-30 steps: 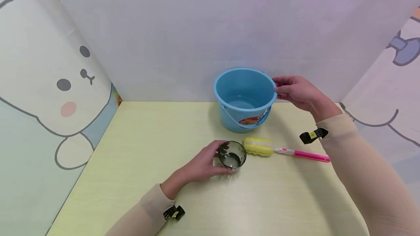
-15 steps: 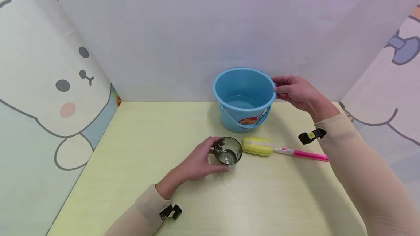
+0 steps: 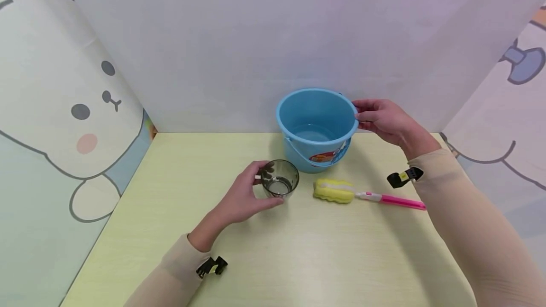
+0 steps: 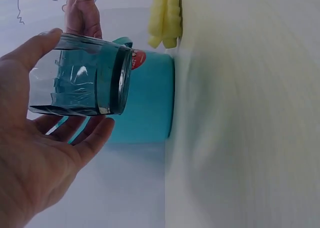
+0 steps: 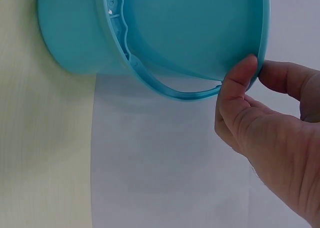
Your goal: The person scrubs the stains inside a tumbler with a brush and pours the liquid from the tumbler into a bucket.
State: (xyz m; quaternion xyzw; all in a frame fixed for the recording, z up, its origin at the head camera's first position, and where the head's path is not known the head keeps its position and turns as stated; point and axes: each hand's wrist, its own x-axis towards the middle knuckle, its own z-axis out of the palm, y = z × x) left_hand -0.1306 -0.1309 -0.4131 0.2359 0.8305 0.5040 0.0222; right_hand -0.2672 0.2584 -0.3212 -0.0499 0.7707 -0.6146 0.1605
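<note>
My left hand [image 3: 243,198] grips a dark transparent glass cup [image 3: 279,179] between thumb and fingers. In the left wrist view the cup [image 4: 85,77] is off the table, its thick base toward the tabletop. My right hand [image 3: 386,120] pinches the right rim of a blue bucket [image 3: 315,155], thumb and fingers on either side of the rim in the right wrist view. The bucket stands on the table against the back wall, its handle [image 5: 170,92] hanging down in front. To the right of the cup lies a cup brush [image 3: 334,191] with a yellow sponge head and pink handle.
The pale yellow table [image 3: 179,179] meets a white back wall [image 3: 213,60]. Side panels with cartoon figures [image 3: 81,112] stand at left and right. The brush's pink handle [image 3: 403,202] lies below my right forearm.
My left hand has moved left and toward the back with the glass cup, away from the sponge head. My right hand stays on the bucket's rim, and the bucket looks unmoved.
</note>
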